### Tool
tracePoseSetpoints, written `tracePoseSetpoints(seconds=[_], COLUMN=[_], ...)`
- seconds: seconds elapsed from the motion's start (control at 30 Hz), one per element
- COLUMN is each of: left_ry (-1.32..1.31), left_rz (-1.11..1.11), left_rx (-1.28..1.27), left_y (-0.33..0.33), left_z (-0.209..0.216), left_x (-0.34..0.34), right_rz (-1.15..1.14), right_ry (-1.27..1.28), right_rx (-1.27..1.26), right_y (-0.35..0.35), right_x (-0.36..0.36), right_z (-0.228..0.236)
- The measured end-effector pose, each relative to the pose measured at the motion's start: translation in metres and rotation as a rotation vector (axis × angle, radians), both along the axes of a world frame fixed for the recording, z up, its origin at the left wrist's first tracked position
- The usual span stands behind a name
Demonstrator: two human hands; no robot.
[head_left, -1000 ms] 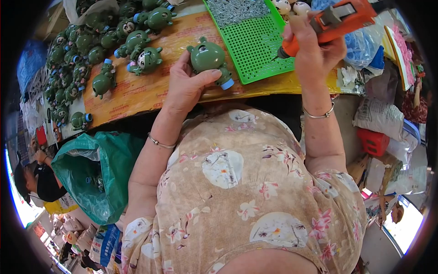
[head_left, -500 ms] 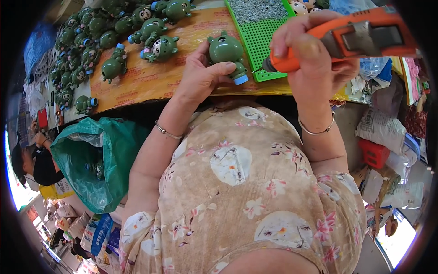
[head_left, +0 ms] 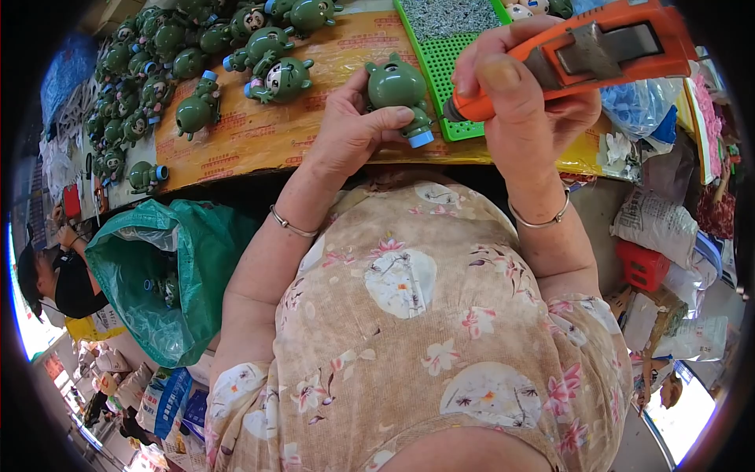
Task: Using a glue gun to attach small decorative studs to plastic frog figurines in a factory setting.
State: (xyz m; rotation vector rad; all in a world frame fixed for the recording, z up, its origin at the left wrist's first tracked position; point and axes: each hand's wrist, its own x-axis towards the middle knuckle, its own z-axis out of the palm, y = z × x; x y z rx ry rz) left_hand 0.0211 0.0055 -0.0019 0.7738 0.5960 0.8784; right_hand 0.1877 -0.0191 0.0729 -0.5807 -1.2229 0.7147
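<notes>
My left hand is wrapped round a glossy dark-green toy figure with small ears and a light-blue base piece. The figure lies on its side just above the table's near edge. In my right hand is an orange electric screwdriver, pointing left. Its dark nose is close beside the figure's lower body; I cannot tell whether the bit touches it. Behind the nose lies a bright-green perforated tray with many small metal screws heaped at its far end.
Several like green figures lie on the orange-covered table, piled thickly at the left. Below the left edge stands an open green sack with figures inside. Clear plastic bags sit at the right. Another person is at far left.
My right hand has brought the screwdriver left, its nose now nearer the toy figure. The figure in my left hand has shifted slightly right.
</notes>
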Motion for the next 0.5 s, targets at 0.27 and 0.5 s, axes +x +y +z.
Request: tracePoseSetpoints(seconds=[0.27, 0.5], left_ry=[0.015, 0.011], left_rz=[0.013, 0.053], left_rx=[-0.015, -0.021], left_y=[-0.0012, 0.0008], left_z=[-0.0004, -0.0055], left_x=[0.0000, -0.0004], right_rz=[-0.045, -0.078], right_ry=[-0.032, 0.017], right_rx=[-0.053, -0.141], right_y=[-0.0026, -0.0024], right_x=[-0.0057, 0.0003], right_z=[0.0004, 0.0060])
